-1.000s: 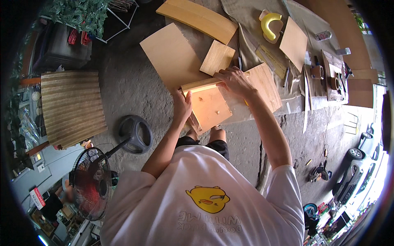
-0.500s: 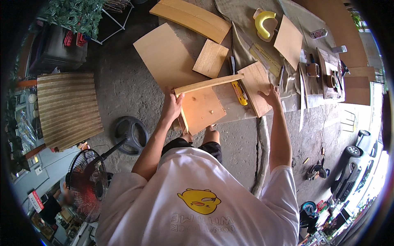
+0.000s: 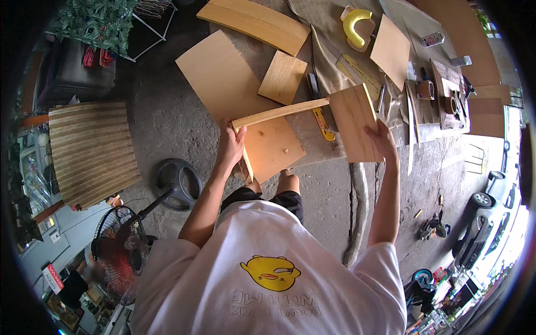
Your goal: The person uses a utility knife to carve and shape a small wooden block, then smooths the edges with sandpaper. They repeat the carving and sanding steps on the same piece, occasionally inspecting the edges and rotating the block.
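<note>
My left hand [image 3: 231, 148] is closed round the left end of an L-shaped pair of joined boards. One of them, a long pale wooden strip [image 3: 282, 113], runs rightward; the other shows mostly as a narrow edge [image 3: 247, 164] pointing toward me. At the strip's right end is a rectangular wooden board [image 3: 353, 127], tilted up, with my right hand [image 3: 383, 142] gripping its right edge. Whether strip and board touch is hard to tell. Between them lies a reddish square board [image 3: 271, 146] with a small chip on it. A yellow utility knife [image 3: 323, 124] rests on the table beyond.
On the table are a thin brown sheet [image 3: 215, 72], a small wooden block [image 3: 283, 77], a long plank [image 3: 257, 25], a ruler [image 3: 357, 75], a yellow banana-shaped object [image 3: 353, 29] and a thin square panel [image 3: 391, 51]. A fan [image 3: 117, 245] stands at left.
My right hand has closed on the rectangular board and lifted and tilted it from the table, moving it against or near the strip's right end. My left hand has barely moved.
</note>
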`<state>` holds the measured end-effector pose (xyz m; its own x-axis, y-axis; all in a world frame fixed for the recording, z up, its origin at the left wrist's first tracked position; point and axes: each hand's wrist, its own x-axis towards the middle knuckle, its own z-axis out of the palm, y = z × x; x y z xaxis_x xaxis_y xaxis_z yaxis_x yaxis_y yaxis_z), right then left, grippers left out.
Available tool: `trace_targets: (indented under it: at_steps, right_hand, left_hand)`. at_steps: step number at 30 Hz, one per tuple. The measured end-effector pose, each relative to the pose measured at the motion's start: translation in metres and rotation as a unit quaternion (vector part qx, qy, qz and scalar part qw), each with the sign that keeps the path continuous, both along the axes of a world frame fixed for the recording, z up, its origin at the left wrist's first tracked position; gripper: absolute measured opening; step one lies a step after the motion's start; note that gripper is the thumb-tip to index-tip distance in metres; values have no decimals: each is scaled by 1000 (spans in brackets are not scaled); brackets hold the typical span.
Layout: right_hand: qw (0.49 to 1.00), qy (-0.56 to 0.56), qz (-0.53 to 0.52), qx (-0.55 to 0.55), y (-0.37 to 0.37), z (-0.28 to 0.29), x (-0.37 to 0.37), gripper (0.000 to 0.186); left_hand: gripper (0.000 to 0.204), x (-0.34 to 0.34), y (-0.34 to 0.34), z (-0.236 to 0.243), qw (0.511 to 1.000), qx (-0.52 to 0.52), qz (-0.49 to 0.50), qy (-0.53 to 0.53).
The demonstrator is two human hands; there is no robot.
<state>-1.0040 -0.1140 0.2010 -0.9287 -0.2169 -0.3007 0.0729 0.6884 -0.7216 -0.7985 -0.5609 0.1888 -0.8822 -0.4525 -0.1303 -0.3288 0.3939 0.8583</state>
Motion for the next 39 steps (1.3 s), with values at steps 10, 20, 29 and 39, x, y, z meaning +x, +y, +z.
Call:
trace_targets:
  at_steps: [10, 20, 29, 39]
  right_hand:
    - [974, 154, 128, 108, -50, 108, 135, 23]
    - [853, 186, 482, 77, -129, 85, 136, 22]
    - [837, 245, 486, 65, -157, 56, 123, 28]
    - [836, 243, 486, 74, -160, 61, 132, 25]
  left_hand:
    - [44, 0, -5, -6, 990, -73, -39, 110]
    - [42, -2, 12, -7, 997, -12, 53, 48]
    - [40, -18, 1, -28, 996, -41, 36, 77]
    - [39, -9, -9, -11, 996, 41, -8, 74]
